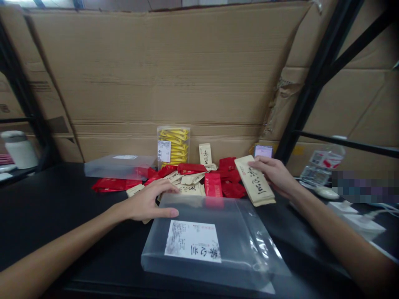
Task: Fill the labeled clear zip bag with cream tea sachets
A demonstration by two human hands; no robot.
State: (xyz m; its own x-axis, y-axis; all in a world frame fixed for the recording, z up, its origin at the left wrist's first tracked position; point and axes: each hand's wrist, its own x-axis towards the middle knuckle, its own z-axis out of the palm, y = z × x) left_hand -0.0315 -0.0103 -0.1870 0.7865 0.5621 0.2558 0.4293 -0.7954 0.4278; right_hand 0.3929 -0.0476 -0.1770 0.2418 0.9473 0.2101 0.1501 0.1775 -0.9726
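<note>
A clear plastic box (230,236) with a white printed label (192,241) lies on the black table in front of me. My left hand (149,201) grips its far left corner, thumb on the top face and fingers around the back edge, partly hidden. To the right of the box, my right hand (272,172) pinches a small stack of cream paper packets (255,182) with black brush lettering, held tilted above the table. Between the hands, behind the box, spreads a pile of red packets (213,185) and more cream packets (190,190).
At the back stands a clear box of yellow packets (173,145), with another clear box (106,166) lying to its left. A phone (263,151), a water bottle (324,162) and a power strip (358,220) are at right. A white cup (20,149) stands far left. Cardboard (168,70) walls the back.
</note>
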